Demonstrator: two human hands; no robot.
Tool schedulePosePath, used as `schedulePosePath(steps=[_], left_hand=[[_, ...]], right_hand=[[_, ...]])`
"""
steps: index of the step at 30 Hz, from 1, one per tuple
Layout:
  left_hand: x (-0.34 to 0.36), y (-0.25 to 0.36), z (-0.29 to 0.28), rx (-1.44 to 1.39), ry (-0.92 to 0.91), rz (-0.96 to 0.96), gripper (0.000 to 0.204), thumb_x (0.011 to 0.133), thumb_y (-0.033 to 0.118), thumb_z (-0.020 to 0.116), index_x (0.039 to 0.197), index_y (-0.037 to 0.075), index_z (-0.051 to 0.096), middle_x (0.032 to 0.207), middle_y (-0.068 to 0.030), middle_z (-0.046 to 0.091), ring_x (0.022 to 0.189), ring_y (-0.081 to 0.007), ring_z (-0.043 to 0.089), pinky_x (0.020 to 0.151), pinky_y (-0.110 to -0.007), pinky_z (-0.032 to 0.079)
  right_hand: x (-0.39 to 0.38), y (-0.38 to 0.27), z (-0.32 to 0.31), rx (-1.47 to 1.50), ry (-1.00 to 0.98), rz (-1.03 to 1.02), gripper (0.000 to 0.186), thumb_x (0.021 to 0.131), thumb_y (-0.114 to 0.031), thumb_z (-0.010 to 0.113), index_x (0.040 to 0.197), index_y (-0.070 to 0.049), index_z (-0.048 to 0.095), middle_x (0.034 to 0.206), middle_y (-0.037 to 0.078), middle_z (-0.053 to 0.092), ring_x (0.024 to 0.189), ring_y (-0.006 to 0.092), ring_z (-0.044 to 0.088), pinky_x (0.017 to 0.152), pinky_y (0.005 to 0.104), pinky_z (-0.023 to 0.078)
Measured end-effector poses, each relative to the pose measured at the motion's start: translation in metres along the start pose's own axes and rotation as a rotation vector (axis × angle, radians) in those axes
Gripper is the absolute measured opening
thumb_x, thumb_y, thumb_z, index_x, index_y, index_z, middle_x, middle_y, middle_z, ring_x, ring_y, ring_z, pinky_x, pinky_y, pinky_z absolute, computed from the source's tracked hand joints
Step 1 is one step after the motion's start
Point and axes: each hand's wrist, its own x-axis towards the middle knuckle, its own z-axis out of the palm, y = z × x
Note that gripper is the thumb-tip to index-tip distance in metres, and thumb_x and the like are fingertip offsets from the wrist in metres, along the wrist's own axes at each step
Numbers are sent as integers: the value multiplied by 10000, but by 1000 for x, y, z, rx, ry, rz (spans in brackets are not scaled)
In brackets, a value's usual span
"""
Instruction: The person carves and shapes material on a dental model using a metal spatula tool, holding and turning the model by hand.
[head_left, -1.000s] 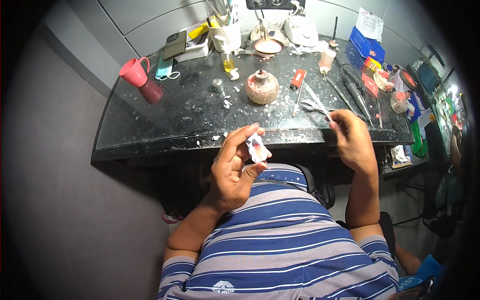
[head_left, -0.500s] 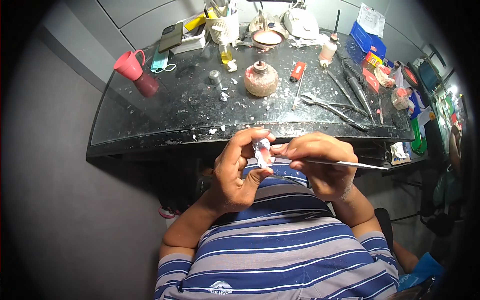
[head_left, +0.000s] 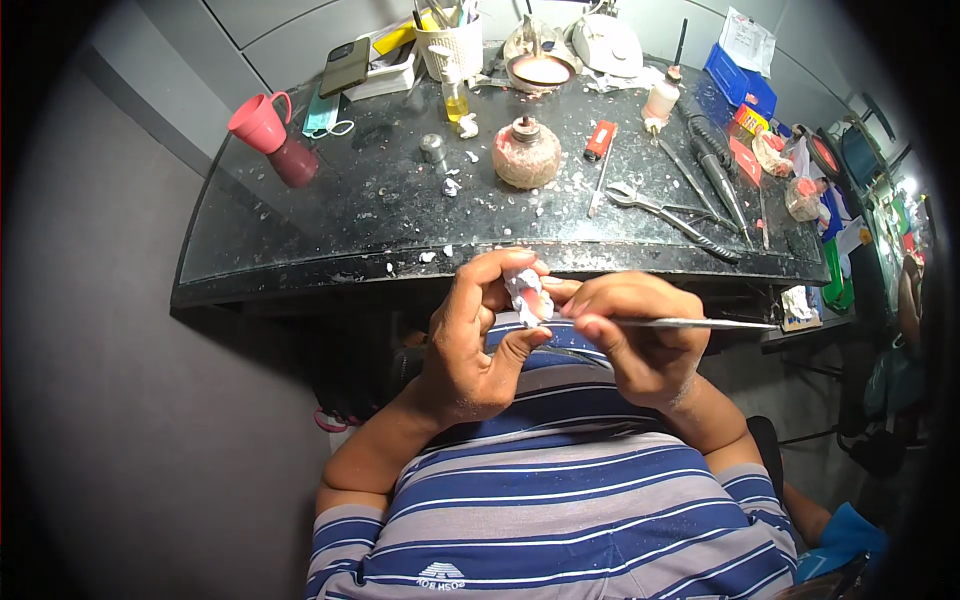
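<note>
Between the thumb and fingers of my left hand (head_left: 472, 345) is a small, lumpy white plaster-like piece (head_left: 519, 285) with a pink patch in its middle. My right hand (head_left: 648, 328) pinches a slim metal carving tool (head_left: 725, 325), whose handle sticks out to the right. The tool's working end points at the right side of the piece; my fingers partly hide it, so I cannot tell if it touches. Both hands are up in front of my striped shirt, just short of the bench's front edge.
On the black bench (head_left: 330, 225) stand a pink-stained round glass burner (head_left: 526, 155), a small metal cap (head_left: 432, 149) and a pink mug (head_left: 260, 122). Pliers (head_left: 650, 203), a red lighter (head_left: 600, 140) and a corded handpiece (head_left: 722, 175) lie to the right. White crumbs are scattered about.
The tool's handle end has risen slightly, so it lies more level. The white piece has tilted a little in my left fingers. Both hands keep their grip.
</note>
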Motion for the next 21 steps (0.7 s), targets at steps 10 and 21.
schedulePosePath(steps=[10,21], left_hand=[[-2,0,2,94,20,13,535,918,-3,684,1372,-67,408,1343,-191,486,1132,-214,630,941,-304,515],[3,4,6,50,47,19,489,946,3,648,1357,-57,389,1162,-214,634,1057,-219,661,953,-318,502]], right_hand=[[0,5,0,2,7,-9,115,852,80,715,960,63,681,878,169,723,855,286,733,764,341,567],[1,7,1,-2,13,-15,121,850,87,711,964,73,671,855,165,712,827,264,719,745,348,571]])
